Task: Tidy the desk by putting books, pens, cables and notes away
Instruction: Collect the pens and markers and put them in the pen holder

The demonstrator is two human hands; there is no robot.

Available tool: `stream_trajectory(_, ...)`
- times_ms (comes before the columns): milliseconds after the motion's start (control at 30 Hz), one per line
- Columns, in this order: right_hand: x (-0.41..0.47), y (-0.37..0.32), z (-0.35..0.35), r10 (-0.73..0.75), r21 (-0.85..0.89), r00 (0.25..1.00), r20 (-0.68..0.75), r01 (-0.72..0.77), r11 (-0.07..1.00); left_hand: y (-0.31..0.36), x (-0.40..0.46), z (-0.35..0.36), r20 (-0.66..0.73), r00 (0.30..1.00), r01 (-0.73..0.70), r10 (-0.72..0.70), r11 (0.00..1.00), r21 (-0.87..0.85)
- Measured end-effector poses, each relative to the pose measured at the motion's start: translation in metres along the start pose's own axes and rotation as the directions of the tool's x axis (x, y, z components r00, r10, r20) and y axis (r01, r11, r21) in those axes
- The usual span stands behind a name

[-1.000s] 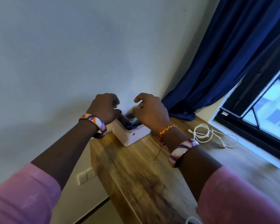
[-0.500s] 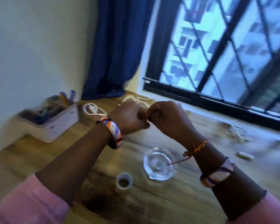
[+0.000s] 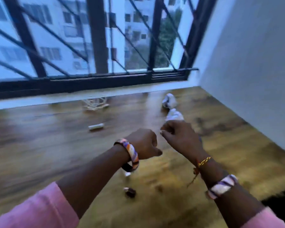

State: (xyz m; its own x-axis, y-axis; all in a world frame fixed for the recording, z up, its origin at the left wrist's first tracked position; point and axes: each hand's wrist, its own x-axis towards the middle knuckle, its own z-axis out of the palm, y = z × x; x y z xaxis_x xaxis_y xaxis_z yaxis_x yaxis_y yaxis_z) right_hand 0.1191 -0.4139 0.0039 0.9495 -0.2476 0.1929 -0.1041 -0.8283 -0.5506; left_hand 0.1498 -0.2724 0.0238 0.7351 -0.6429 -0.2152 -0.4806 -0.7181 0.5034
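Looking down over the wooden desk (image 3: 39, 145), we see both hands raised above its middle, close together but not touching. Our left hand (image 3: 142, 143) is curled into a loose fist with the knuckles up, and we see nothing in it. Our right hand (image 3: 179, 137) has its fingers bent inward and the thumb near the fingertips; the blur keeps us from telling whether it pinches something.

Just beyond the right hand, toward the far right corner, lie two crumpled white paper balls: the nearer one (image 3: 174, 114) almost meets the knuckles in the view, the farther one (image 3: 169, 100) sits near the back edge. A coiled white cable (image 3: 95, 103) lies against the back edge under the window frame (image 3: 89, 81). A small white cylinder (image 3: 96, 126), too blurred to name, lies alone between the cable and our left hand. A small dark object (image 3: 130, 193) rests near the front edge, between our forearms.

Bare wood stretches across the left half of the desk. The right edge runs along the wall (image 3: 253, 79), and the front right corner drops into darkness.
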Motion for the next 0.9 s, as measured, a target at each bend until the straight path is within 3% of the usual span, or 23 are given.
stream_trajectory(100, 0.0, 0.067, -0.023, 0.189, -0.109, 0.974, -0.125, -0.202, 0.973, 0.039, 0.05, 0.037, -0.011, 1.0, 0.005, -0.004, 0.999, 0.049)
stream_trajectory(233, -0.002, 0.121, -0.031, 0.398, -0.254, 0.917, -0.023, -0.391, 0.885, 0.066, 0.096, 0.072, -0.093, 0.991, 0.104, -0.092, 0.985, 0.141)
stream_trajectory(367, 0.003, 0.132, -0.022, 0.4, -0.169, 0.917, -0.006, -0.395, 0.903, 0.068, 0.114, 0.082, -0.065, 0.986, 0.165, -0.155, 0.968, 0.19)
stream_trajectory(467, 0.009, 0.127, -0.017, 0.37, -0.119, 0.929, 0.025, -0.365, 0.924, 0.06, 0.107, 0.071, 0.117, 0.983, 0.112, -0.142, 0.966, 0.232)
stream_trajectory(533, 0.012, 0.12, -0.016, 0.323, -0.051, 0.945, 0.049, -0.321, 0.946, 0.044, 0.096, 0.062, 0.29, 0.943, 0.182, -0.165, 0.983, -0.033)
stream_trajectory(633, 0.017, 0.101, -0.016, 0.251, 0.108, 0.963, 0.094, -0.261, 0.959, 0.012, 0.063, 0.04, 0.415, 0.9, 0.349, -0.133, 0.789, -0.505)
stream_trajectory(800, 0.028, 0.028, 0.001, 0.104, 0.452, 0.962, 0.254, -0.213, 0.866, -0.05, 0.003, 0.005, 0.233, 0.971, 0.228, -0.056, 0.517, -0.825)
stream_trajectory(900, 0.026, -0.031, 0.022, -0.05, 0.572, 0.957, 0.285, -0.128, 0.81, -0.089, -0.041, -0.014, 0.058, 0.986, 0.104, -0.154, 0.31, -0.945)
